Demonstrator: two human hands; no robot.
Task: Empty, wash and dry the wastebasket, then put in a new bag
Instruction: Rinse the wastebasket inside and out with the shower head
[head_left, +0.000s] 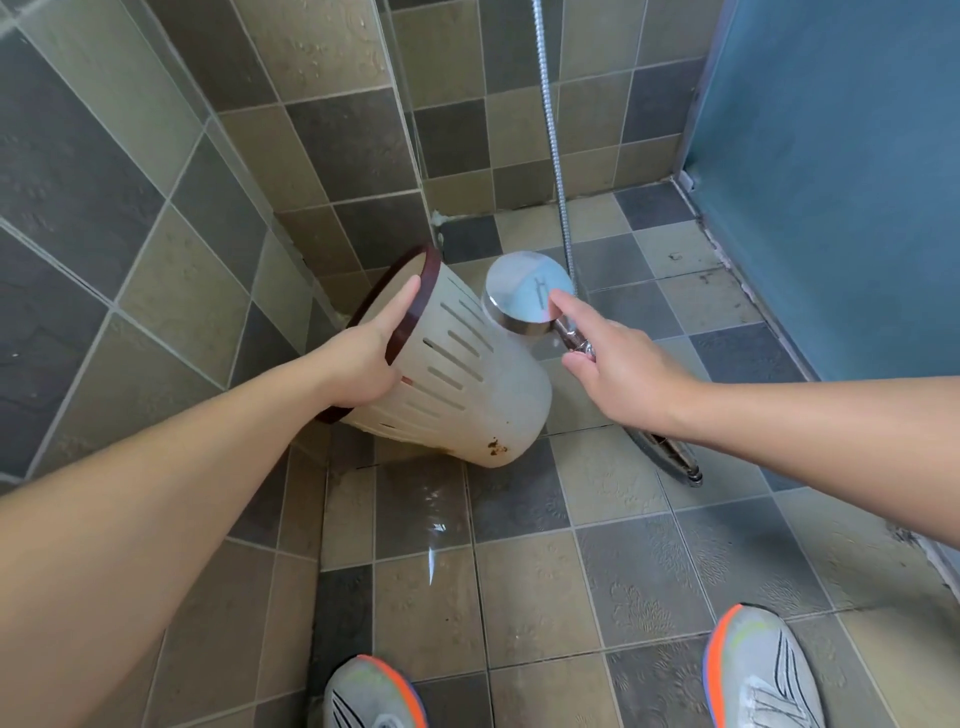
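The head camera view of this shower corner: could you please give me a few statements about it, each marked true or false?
1. The left hand grips the white slotted plastic wastebasket at its dark brown rim. True.
2. The wastebasket stands upright on the floor. False: it is tilted, its mouth facing the tiled wall.
3. The right hand holds the round chrome shower head. True.
4. A new bag lines the wastebasket. False: no bag is visible.
5. Brown stains mark the wastebasket near its base. True.
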